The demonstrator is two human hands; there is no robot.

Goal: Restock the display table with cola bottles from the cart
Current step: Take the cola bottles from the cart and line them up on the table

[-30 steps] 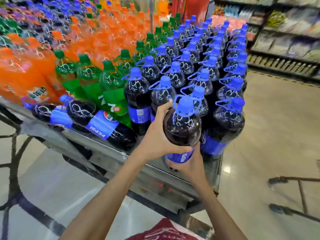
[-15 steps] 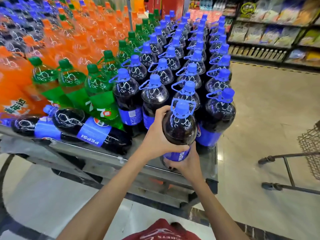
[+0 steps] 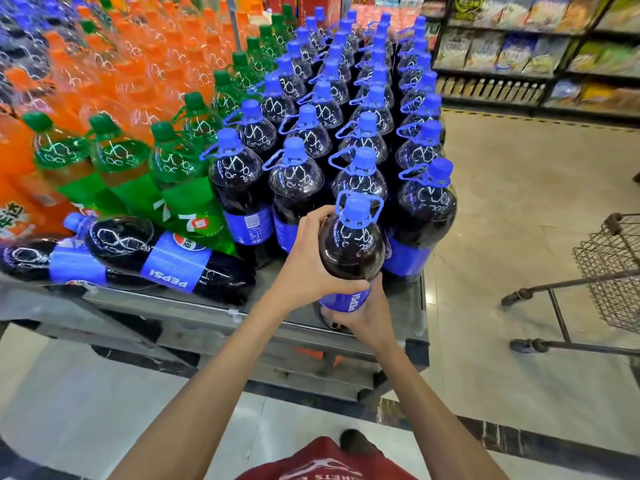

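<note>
The cola bottle (image 3: 349, 247) in the grip has a blue label reading "PEPSI", running sideways between the two hands, and a blue cap with a loop handle. The left hand (image 3: 311, 261) wraps the dark shoulder of the bottle from its left, fingers curled round the back and thumb across the front. The right hand (image 3: 363, 313) clasps the lower body just beneath, thumb on the label. Both forearms reach up from below, nearly straight. The bottle is upright at the near right corner of the display table (image 3: 207, 306), its base hidden by the right hand.

Left of the grip lies a bottle on its side (image 3: 166, 258), its "PEPSI" label upside down. Beyond that stand green bottles (image 3: 187, 188) marked "7". Upright cola rows (image 3: 363, 133) fill the table behind the grip. A wire cart (image 3: 616, 271) stands well to the right.
</note>
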